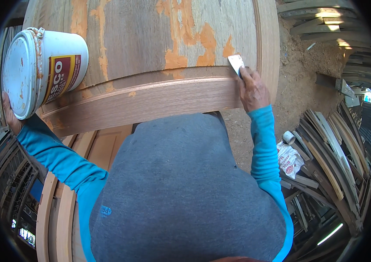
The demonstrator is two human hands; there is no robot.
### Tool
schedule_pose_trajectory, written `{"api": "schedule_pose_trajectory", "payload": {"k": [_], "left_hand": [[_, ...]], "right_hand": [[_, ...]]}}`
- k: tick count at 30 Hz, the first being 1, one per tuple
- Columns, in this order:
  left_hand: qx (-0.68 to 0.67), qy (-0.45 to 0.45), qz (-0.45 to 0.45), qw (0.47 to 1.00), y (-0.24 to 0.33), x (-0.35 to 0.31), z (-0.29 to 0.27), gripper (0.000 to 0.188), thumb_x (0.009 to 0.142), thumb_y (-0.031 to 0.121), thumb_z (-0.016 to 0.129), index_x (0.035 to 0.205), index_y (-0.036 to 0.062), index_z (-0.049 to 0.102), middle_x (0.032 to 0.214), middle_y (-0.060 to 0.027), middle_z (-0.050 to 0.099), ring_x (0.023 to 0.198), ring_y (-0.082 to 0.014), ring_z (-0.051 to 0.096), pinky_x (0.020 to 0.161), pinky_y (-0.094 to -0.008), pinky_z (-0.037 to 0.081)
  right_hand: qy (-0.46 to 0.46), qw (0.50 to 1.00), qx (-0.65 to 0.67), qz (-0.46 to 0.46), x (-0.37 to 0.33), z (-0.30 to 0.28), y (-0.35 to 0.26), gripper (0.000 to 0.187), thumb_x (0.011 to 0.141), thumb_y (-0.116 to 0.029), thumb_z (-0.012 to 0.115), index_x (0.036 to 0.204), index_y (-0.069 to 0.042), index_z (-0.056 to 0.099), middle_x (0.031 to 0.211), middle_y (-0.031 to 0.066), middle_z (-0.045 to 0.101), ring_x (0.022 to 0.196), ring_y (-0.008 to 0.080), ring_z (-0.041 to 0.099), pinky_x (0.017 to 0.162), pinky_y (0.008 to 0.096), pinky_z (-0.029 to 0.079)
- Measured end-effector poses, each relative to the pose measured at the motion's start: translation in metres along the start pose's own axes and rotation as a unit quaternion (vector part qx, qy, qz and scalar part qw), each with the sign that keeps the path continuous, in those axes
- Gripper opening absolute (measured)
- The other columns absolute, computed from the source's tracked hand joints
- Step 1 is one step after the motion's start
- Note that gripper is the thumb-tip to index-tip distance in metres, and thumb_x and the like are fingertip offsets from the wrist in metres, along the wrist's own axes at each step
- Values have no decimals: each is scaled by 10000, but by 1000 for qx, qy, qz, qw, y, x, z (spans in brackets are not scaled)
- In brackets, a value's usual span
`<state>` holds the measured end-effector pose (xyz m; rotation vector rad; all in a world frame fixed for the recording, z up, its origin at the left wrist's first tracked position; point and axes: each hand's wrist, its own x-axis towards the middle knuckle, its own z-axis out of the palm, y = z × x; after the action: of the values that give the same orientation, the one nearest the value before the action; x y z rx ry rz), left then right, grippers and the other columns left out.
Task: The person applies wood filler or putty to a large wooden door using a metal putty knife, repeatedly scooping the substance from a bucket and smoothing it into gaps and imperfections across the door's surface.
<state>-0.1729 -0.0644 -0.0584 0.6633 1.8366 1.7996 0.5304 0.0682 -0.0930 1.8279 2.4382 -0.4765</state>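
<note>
My left hand [11, 115] grips a white plastic bucket [63, 48] by its lid end; the bucket is tilted on its side over the left part of a wooden door panel [137, 39]. Its lid [17, 74] is on and has orange smears. In my right hand [255, 90] is a putty knife [236, 63], its pale blade resting at the panel's lower right, just below a small patch of orange filler [228, 47]. More orange filler [175, 58] covers streaks and patches of the panel. The fingers under the bucket are partly hidden.
A raised moulding [163, 83] runs along the door's near edge. Other wooden door frames [102, 148] lie at lower left. Stacked timber [325, 144] and a white plastic bag [288, 158] are on the right, over bare earth [299, 83].
</note>
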Motion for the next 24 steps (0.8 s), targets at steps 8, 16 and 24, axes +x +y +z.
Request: {"api": "schedule_pose_trajectory", "payload": {"k": [8,16,24], "left_hand": [[-13,-9,7,1000,-10,9,-16,538,1105,337,473,1449,-74,500,1450,-178,573,1316,-246,564,1164,-382,385],[-40,14,-69,997,10,-4,16,529,1086,317,505,1430,-85,509,1398,-198,609,1253,-266,620,1087,-382,469],[100,-76,0,992,37,-52,100,434,1090,263,532,1349,-76,608,1301,-150,668,1150,-206,642,1031,-317,472]], "right_hand": [[7,1000,-2,-12,-11,14,-4,336,980,-182,637,1313,-141,631,1015,189,635,897,416,671,732,502,547],[29,995,53,-78,-1,2,11,326,969,-164,646,1286,-93,619,1044,184,657,958,410,664,805,496,540],[35,989,124,-72,13,-13,-12,361,940,-143,679,1294,-89,633,953,187,635,875,387,660,755,483,534]]}}
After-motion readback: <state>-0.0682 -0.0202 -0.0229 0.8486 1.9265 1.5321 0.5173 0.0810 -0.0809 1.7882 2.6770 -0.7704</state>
